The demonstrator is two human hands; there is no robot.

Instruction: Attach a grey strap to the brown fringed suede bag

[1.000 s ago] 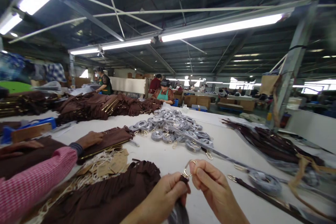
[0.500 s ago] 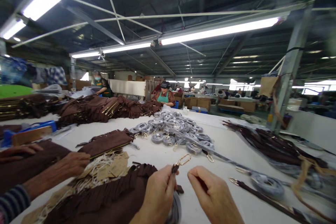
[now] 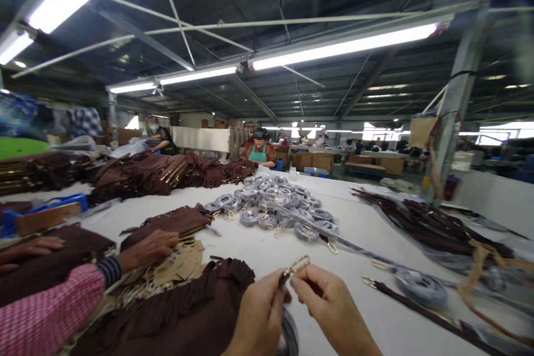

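Note:
Close in front of me, my left hand (image 3: pixel 261 308) pinches the dark end of a strap that has a gold snap clasp (image 3: pixel 300 261). My right hand (image 3: pixel 331 300) is closed, its thumb and fingertips on the clasp just right of the left hand. Below, partly hidden behind my left hand, lies a grey plastic-wrapped coil (image 3: pixel 289 334). Left of my hands rests a brown fringed bag (image 3: pixel 179 317) on the white table (image 3: pixel 359 322).
Wrapped strap coils (image 3: pixel 275 200) are piled mid-table. Long brown straps (image 3: pixel 400 228) and a single coil (image 3: pixel 421 287) lie right. A co-worker's hand (image 3: pixel 152 247) reaches over brown paper tags (image 3: pixel 179 267) at left. Brown bags (image 3: pixel 137 175) are heaped behind.
My right hand has moved left and up onto the clasp, where it was apart before. The co-worker's arm has reached further right over the tags.

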